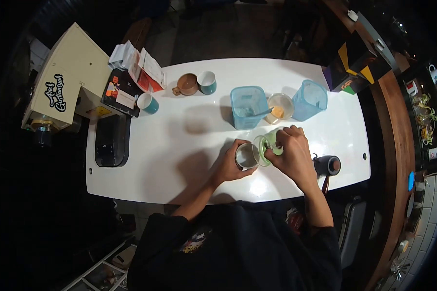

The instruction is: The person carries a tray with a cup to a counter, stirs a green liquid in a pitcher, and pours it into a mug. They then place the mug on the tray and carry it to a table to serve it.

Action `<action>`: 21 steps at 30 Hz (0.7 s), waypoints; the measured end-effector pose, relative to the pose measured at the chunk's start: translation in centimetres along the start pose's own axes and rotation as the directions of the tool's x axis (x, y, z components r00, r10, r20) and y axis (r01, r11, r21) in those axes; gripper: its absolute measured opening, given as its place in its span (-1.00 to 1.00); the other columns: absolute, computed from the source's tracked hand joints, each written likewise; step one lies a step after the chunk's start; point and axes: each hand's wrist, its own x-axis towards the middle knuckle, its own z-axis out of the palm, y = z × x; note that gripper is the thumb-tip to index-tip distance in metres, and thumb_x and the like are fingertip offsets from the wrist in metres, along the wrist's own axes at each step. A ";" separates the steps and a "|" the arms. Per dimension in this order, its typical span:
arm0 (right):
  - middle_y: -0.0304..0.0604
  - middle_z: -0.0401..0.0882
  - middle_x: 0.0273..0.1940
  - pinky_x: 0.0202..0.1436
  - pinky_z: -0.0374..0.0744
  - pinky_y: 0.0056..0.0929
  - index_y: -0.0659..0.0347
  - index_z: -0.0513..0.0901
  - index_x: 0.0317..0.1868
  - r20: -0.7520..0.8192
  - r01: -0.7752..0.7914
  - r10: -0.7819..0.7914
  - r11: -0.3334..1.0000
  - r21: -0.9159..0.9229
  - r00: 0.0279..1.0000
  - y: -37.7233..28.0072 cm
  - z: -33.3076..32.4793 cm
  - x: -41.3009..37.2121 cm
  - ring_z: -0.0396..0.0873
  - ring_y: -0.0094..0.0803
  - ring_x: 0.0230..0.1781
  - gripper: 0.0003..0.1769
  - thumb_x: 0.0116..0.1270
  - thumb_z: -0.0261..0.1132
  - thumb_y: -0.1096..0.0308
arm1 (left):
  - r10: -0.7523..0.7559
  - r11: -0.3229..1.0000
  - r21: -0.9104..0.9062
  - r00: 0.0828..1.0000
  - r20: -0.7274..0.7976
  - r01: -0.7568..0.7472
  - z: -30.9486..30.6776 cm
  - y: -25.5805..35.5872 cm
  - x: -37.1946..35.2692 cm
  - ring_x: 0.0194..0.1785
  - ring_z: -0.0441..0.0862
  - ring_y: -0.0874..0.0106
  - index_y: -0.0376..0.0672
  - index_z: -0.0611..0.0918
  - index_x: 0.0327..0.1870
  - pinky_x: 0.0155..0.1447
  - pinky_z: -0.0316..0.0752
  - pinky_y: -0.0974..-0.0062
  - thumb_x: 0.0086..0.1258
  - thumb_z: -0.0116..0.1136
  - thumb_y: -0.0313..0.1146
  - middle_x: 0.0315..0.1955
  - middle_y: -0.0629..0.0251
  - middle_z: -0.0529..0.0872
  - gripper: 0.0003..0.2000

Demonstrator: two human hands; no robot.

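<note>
My left hand (229, 164) is wrapped round a cup (246, 155) with a pale grey inside, its mouth turned up toward me. In my right hand (294, 151) is a clear glass (262, 149) with a green tint, tilted so that its rim meets the cup's rim. My right fingers curl over the glass and hide much of it. Just beyond the hands stand a blue translucent container (249, 104) with a utensil in it and a clear bowl (280, 107) holding something orange-yellow. A second blue container (310, 101) leans to the right of the bowl.
A brown cup (186, 84) and two teal cups (207, 83) (148, 103) stand farther back and left on the white table (179, 136). At left is a cream machine (65, 80) beside a black box (120, 92). A dark portafilter-like object (327, 165) lies near the right edge.
</note>
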 end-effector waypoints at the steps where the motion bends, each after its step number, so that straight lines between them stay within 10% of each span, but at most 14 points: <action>1: -0.03 0.53 -0.51 -0.15 0.39 -0.23 0.32 0.51 -0.55 0.035 0.006 -0.005 1.000 -0.025 0.999 -0.1 0.1 0.1 0.46 -0.09 -0.37 -0.73 -0.18 0.45 0.39 | 0.006 1.000 -0.012 1.000 -0.008 -0.006 -0.1 0.1 0.1 0.01 0.59 0.27 -0.23 0.41 0.10 0.09 0.48 0.32 -0.05 0.55 -0.32 -0.07 0.12 0.57 -0.32; 21: 0.01 0.58 -0.34 -0.05 0.41 -0.22 0.36 0.59 -0.39 0.200 0.138 -0.089 0.960 -0.245 0.976 -2.4 0.6 1.0 0.48 -0.10 -0.18 -0.62 -0.17 0.53 0.31 | 0.016 1.000 -0.008 0.999 -0.048 -0.016 0.4 -0.7 -0.1 -0.01 0.63 0.31 -0.23 0.37 0.11 0.09 0.51 0.37 -0.06 0.51 -0.32 -0.09 0.12 0.62 -0.31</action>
